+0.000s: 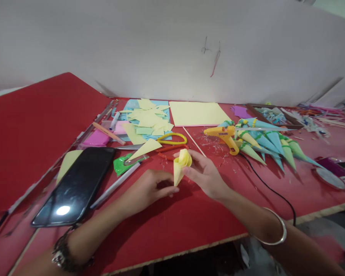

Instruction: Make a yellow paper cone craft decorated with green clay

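Note:
A small pale yellow paper cone (177, 174) points downward over the middle of the red table, with a brighter yellow swirled piece (184, 158) at its wide top. My right hand (205, 174) grips the top from the right, thumb in front and fingers behind. At the pointed end, my left hand (153, 188) is closed around the tip with thumb and fingers, some of them hidden behind the cone. Just beyond lie scissors with yellow and red handles (172, 138). A flat yellow paper triangle (146, 149) rests across the blades.
A black phone (74, 188), a white pen (115, 186) and a green packet (122, 165) lie at left. Paper scraps (149, 117) and a yellow sheet (198, 114) are behind. At right, a yellow glue gun (224, 135) with a trailing cord rests by several finished cones (264, 140).

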`<state>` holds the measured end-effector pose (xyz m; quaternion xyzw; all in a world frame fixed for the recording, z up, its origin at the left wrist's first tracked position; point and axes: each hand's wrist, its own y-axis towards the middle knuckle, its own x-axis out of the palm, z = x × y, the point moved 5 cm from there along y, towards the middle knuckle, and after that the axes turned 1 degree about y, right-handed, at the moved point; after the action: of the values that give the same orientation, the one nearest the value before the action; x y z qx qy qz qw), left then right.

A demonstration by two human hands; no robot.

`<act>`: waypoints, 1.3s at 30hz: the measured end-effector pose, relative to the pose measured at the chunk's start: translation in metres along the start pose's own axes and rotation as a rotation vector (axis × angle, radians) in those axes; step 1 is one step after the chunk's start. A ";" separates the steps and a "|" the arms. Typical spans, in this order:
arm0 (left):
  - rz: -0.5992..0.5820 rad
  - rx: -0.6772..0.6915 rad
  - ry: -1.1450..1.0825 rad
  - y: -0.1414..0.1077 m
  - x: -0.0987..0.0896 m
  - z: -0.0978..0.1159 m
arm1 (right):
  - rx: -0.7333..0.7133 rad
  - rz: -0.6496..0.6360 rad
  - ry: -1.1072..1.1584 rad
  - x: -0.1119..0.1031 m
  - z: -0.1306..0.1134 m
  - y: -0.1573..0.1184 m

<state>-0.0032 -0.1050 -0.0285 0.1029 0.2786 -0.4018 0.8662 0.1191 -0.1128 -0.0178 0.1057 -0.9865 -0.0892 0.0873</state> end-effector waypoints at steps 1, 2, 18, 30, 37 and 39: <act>-0.014 -0.030 -0.022 0.000 0.001 -0.002 | 0.012 0.013 0.012 -0.001 0.001 0.000; -0.025 -0.051 -0.041 -0.001 0.002 -0.003 | 0.024 0.019 0.016 -0.002 0.001 0.001; 0.057 -0.017 0.018 0.000 -0.002 -0.006 | 0.134 -0.004 -0.031 0.000 0.009 0.002; 0.145 -0.009 0.014 0.001 -0.007 -0.006 | 0.085 -0.076 -0.247 0.004 0.011 0.000; 0.107 -0.019 -0.067 0.001 -0.005 -0.006 | 0.004 -0.075 -0.391 0.004 0.004 0.000; 0.091 -0.027 -0.095 0.000 -0.004 -0.007 | 0.003 -0.087 -0.393 0.004 0.005 -0.001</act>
<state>-0.0078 -0.0994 -0.0315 0.0848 0.2377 -0.3626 0.8971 0.1140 -0.1141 -0.0218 0.1288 -0.9792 -0.1104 -0.1110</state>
